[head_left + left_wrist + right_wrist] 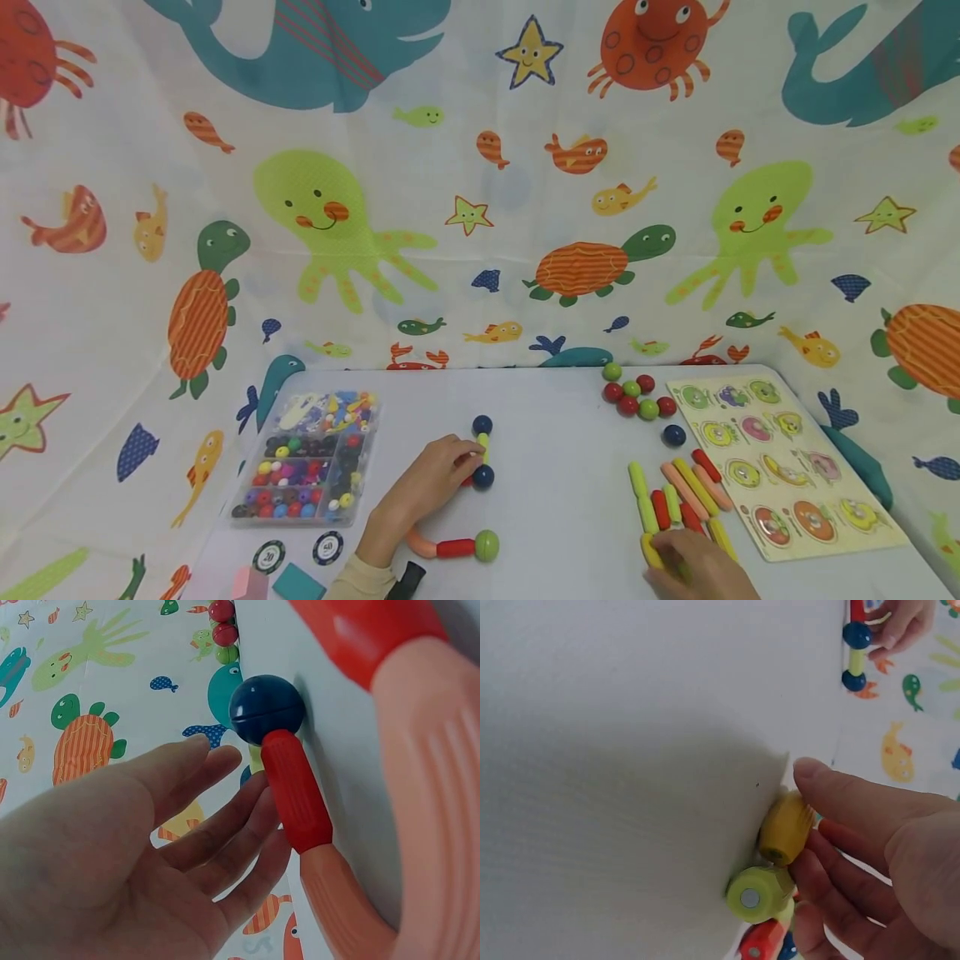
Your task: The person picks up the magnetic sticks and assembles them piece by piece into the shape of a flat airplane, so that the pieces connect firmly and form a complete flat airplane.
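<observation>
On the white table my left hand (pixel 431 479) rests beside a chain of magnetic sticks and balls. Its fingertips lie against the short green stick (pixel 483 448) between two dark blue balls (pixel 482 426). In the left wrist view the fingers (pixel 225 840) are loosely spread beside a red stick (pixel 296 791), with a gap to the thumb. A curved orange stick (pixel 422 543), another red stick (pixel 455 548) and a green ball (pixel 487 546) lie nearer me. My right hand (pixel 697 567) pinches a yellow stick (pixel 787 829) next to a light green stick (pixel 754 895).
Loose sticks (pixel 686 487) lie beside the right hand. Red and green balls (pixel 628 405) and a blue ball (pixel 673 435) sit behind them. A wooden fruit puzzle board (pixel 795 467) is at right. A bead box (pixel 300 458), chips (pixel 327 547) and blocks (pixel 298 582) stand left.
</observation>
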{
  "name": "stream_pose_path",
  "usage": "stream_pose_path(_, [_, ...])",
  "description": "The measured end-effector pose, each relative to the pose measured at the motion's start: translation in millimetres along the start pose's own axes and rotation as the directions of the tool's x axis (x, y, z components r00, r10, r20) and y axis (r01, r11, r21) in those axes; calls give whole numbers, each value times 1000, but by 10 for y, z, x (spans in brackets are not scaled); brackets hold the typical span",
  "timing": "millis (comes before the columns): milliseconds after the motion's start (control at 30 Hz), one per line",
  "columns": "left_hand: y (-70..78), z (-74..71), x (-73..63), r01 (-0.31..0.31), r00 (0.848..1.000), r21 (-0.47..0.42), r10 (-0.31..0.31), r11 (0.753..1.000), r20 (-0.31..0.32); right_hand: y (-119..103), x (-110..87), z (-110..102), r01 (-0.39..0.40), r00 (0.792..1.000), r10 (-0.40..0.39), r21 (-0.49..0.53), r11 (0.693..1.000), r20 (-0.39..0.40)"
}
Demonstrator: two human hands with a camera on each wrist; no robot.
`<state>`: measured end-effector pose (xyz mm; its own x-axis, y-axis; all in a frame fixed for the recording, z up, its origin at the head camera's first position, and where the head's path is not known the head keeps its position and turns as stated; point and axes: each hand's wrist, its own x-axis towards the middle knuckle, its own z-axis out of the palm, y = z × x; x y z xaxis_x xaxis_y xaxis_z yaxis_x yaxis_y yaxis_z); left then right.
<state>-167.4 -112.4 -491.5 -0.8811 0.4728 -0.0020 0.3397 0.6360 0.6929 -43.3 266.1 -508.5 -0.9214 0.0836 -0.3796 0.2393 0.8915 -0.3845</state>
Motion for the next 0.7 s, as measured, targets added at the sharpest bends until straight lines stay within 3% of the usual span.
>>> stream_pose_path(133, [-4,1,-4,-11,1000,11,11,1000,-12,-26,-12,0,43,999,-45,-64,997,-24])
stream_pose_path(300, [-9,-1,-6,-17,1000,14,17,1000,-18,-44,7,16,36,999,-36,-99,994,4])
stream_pose_path(500, [-10,-4,-6,-10,1000,10,10,1000,-13,-81,-28,1,3,1000,-4,-29,1000,-22])
stream_pose_path(600, [-10,-4,-3,-12,1000,14,12,1000,-15,-123,-66,-53,-10,998,12,37,999,-64])
stream_pose_path(700, [-14,-2,-5,-13,1000,19,13,1000,-19,-168,-109,-139,26,992,-13,97,995,-127])
